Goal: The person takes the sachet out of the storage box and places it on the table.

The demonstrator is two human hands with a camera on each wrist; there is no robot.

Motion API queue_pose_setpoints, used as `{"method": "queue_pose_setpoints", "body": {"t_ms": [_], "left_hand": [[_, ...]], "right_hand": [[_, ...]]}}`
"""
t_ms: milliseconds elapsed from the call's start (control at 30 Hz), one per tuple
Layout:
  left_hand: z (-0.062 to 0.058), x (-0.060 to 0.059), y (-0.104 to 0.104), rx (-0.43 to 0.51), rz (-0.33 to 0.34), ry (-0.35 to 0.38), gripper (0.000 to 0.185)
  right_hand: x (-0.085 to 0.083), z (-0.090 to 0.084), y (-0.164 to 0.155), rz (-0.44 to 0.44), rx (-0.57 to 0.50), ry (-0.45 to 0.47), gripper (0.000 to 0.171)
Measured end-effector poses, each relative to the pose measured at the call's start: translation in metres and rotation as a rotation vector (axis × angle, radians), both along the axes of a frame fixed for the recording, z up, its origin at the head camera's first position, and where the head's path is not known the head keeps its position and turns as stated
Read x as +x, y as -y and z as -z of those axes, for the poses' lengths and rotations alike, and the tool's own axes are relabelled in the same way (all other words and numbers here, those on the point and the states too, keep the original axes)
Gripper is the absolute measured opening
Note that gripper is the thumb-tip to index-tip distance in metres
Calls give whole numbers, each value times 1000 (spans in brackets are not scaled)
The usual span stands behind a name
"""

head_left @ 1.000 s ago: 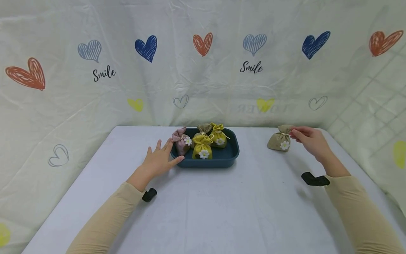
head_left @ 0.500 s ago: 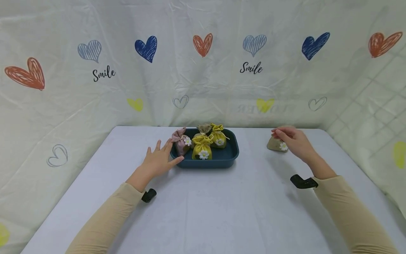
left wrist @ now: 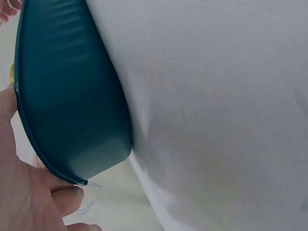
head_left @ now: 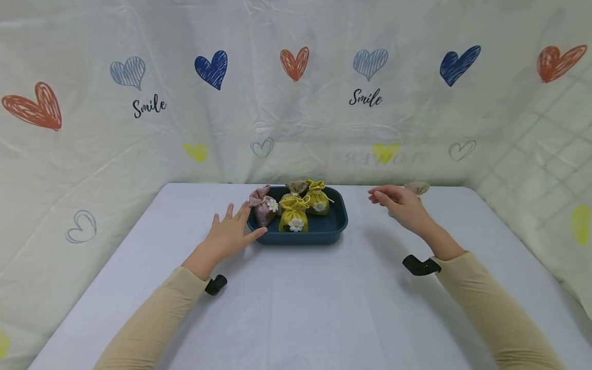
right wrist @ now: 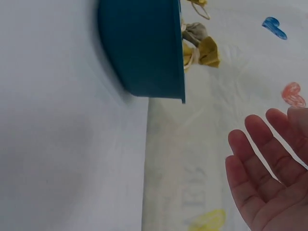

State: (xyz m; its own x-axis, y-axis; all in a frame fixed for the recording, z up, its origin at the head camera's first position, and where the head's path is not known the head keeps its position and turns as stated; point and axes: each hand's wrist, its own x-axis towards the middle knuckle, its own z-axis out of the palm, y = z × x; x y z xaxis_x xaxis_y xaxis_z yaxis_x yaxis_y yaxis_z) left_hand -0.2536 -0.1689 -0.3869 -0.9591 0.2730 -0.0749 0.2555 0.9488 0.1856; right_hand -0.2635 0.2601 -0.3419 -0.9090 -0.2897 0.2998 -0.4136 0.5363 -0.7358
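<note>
A dark teal tray sits mid-table and holds several small drawstring pouches: a pink one at its left end, two yellow ones and a tan one. My left hand lies open with fingers spread, its fingertips against the tray's left wall. My right hand hovers right of the tray, fingers straight and palm empty. Behind it only the top of another tan pouch shows; the rest is hidden.
The white table is backed and flanked by a cream curtain with hearts. Black wrist mounts sit under both sleeves. The tray's side and its pouches show in the right wrist view.
My right hand has moved left from the lone tan pouch, which it touched a second ago, toward the tray. The left hand and the tray have stayed put.
</note>
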Motion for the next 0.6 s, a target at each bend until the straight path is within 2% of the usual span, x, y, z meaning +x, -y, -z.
{"method": "queue_pose_setpoints", "body": {"t_ms": [333, 600], "left_hand": [[0, 0, 0, -5, 4, -6, 94], [0, 1, 0, -1, 5, -7, 94]], "right_hand": [[1, 9, 35, -52, 36, 46, 32], [-5, 15, 51, -110, -5, 68, 31]]}}
